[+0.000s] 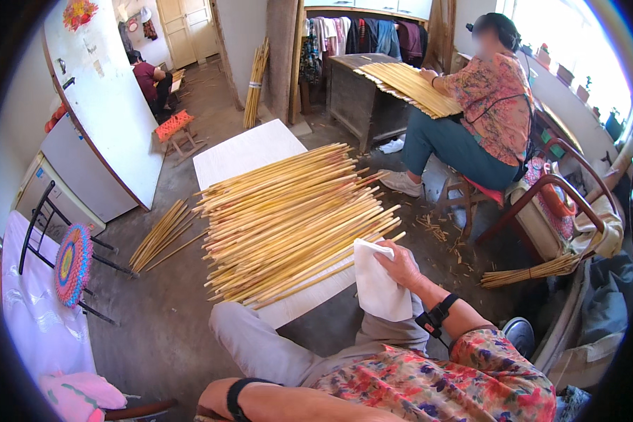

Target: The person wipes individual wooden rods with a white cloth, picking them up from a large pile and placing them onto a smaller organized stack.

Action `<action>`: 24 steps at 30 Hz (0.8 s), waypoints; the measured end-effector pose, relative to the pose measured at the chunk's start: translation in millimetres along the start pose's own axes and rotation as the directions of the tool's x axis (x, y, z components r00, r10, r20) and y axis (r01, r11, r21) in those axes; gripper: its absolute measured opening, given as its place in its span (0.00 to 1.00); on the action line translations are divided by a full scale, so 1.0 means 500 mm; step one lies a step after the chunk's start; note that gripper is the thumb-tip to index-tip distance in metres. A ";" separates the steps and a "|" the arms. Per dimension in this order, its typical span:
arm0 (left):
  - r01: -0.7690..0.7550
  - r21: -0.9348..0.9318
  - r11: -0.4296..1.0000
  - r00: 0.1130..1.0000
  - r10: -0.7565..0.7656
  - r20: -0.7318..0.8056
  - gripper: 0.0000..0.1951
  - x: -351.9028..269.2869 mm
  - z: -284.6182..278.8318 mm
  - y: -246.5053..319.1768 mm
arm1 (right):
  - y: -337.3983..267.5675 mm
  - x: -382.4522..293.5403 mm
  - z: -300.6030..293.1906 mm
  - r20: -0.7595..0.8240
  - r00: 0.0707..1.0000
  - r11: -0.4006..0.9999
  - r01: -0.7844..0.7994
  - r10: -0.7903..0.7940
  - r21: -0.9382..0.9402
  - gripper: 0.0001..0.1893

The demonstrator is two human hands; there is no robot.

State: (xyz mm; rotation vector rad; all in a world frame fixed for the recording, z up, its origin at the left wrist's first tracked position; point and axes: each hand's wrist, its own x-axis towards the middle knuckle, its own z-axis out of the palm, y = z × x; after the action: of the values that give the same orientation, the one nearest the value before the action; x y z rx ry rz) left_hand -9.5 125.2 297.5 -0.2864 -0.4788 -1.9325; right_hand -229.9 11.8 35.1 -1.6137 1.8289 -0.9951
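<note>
My right hand (399, 264) grips a folded white cloth (381, 295), which hangs over my right knee beside the near right corner of a low white board (290, 314). Across the board lies a broad layer of peeled, yellowish sticks (295, 221), roughly side by side, with uneven ends and some reddish stains. The ends of the nearest sticks come close to the fingers of this hand. My left hand is out of view; only the left forearm with a black band shows at the bottom edge.
Loose sticks (163, 232) lie on the floor at the left, near a black stool with a crocheted seat (74, 265). A person (493, 105) sits at the right with a sheet of sticks (411, 87). Another person (150, 84) sits in the doorway. Stick scraps (443, 229) litter the floor.
</note>
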 end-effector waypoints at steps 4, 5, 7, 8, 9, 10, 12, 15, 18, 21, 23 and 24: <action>0.252 0.377 0.891 0.613 -0.448 0.650 0.38 0.006 -0.151 0.097 | -0.036 0.004 0.016 0.038 0.999 1.000 0.022 -0.022 0.004 0.12; 0.228 0.446 0.865 0.662 -0.474 0.580 0.35 -0.002 -0.157 0.112 | -0.034 0.005 0.020 0.037 0.999 1.000 0.016 -0.016 0.007 0.12; 0.226 0.568 0.792 0.730 -0.523 0.439 0.30 -0.008 -0.175 0.132 | -0.015 0.005 0.017 -0.005 0.993 0.993 0.119 -0.119 -0.011 0.13; 0.290 0.720 0.630 0.650 -0.682 0.334 0.30 0.000 -0.199 0.152 | -0.006 0.001 0.009 -0.019 0.995 0.995 0.101 -0.102 -0.020 0.13; 0.319 0.845 0.430 0.572 -0.798 0.191 0.32 0.000 -0.212 0.167 | -0.009 0.003 0.010 0.001 0.997 0.997 0.077 -0.077 -0.030 0.13; 0.202 0.877 0.437 0.666 -0.717 0.204 0.25 -0.005 -0.217 0.164 | -0.013 0.005 0.011 0.021 0.998 0.998 0.053 -0.052 -0.041 0.14; 0.156 0.904 0.399 0.734 -0.659 0.164 0.24 -0.002 -0.211 0.166 | -0.017 0.006 0.012 0.026 0.999 0.999 0.040 -0.039 -0.020 0.14; 0.025 0.960 0.278 0.820 -0.554 0.140 0.22 0.019 -0.229 0.169 | -0.029 0.007 0.001 0.063 0.997 0.999 -0.043 0.041 0.033 0.14; 0.056 0.986 0.160 0.929 -0.371 0.007 0.18 0.018 -0.299 0.163 | -0.024 0.015 0.013 0.158 0.983 0.976 -0.123 0.094 0.183 0.15; 0.303 0.888 0.347 0.952 -0.157 -0.263 0.16 0.001 -0.364 0.157 | -0.057 0.023 0.024 0.220 0.974 0.972 -0.109 0.062 0.208 0.18; 0.359 0.894 0.267 0.919 -0.267 -0.290 0.15 -0.011 -0.381 0.156 | -0.074 0.029 0.030 0.251 0.968 0.976 -0.031 -0.025 0.214 0.19; 0.376 0.907 0.191 0.899 -0.311 -0.307 0.15 -0.015 -0.380 0.154 | -0.076 0.039 0.031 0.275 0.961 0.978 -0.072 0.016 0.197 0.21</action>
State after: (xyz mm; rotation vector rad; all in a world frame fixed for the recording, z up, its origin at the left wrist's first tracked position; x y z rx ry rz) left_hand 67.7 18.1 140.5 0.7743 -1.7185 -1.6610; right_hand -198.1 -11.5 57.5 -1.4948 1.5195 -0.8630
